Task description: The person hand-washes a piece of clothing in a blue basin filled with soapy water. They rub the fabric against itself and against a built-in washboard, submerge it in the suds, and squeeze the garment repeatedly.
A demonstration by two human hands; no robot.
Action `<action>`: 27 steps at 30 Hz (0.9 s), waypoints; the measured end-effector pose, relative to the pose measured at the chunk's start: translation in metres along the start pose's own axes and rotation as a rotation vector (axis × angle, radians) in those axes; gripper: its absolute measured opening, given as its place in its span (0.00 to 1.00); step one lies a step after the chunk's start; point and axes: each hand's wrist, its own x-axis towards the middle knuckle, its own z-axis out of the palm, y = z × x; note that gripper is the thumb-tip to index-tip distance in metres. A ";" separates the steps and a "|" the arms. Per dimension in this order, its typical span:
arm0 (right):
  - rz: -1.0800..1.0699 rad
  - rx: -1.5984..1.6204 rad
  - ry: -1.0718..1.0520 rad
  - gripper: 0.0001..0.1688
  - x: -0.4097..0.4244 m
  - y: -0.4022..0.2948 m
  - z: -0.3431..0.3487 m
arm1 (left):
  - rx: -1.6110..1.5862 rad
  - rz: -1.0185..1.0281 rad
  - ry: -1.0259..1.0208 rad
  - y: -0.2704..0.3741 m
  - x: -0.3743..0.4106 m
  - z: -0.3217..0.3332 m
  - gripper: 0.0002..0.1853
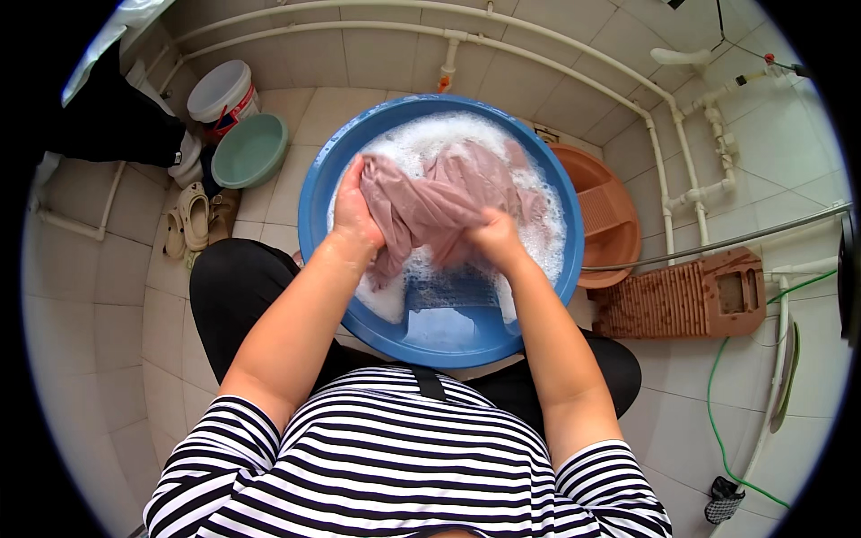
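Observation:
A wet pink cloth garment point(430, 202) is stretched between my hands above a round blue plastic basin point(316, 168). White suds point(457, 126) cover most of the water, and part of the garment lies in them. My left hand point(356, 208) has the left end of the cloth, its palm turned up and inward. Farther right, my right hand point(496, 235) is closed around a bunched part, slightly blurred. Below the cloth, a ribbed washboard point(451, 292) is moulded into the basin's near wall, with a smooth blue slope in front of it.
A brown basin point(622, 225) and a reddish-brown washboard point(662, 299) stand to the right. Left are a pale green basin point(250, 151), a white bucket point(218, 91) and beige clogs point(194, 215). White pipes point(397, 25) run along the tiled wall; a green hose point(716, 410) hangs at right.

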 end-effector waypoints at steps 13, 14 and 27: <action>-0.772 -0.441 0.372 0.12 -0.016 -0.011 0.077 | -0.053 -0.280 -0.380 -0.079 0.043 -0.121 0.16; -0.741 -0.489 0.424 0.08 -0.016 -0.001 0.061 | 0.077 -0.237 -0.197 -0.090 0.016 -0.061 0.16; -0.429 -0.210 0.430 0.08 -0.018 -0.001 0.056 | 0.110 -0.355 0.023 -0.080 -0.027 -0.005 0.10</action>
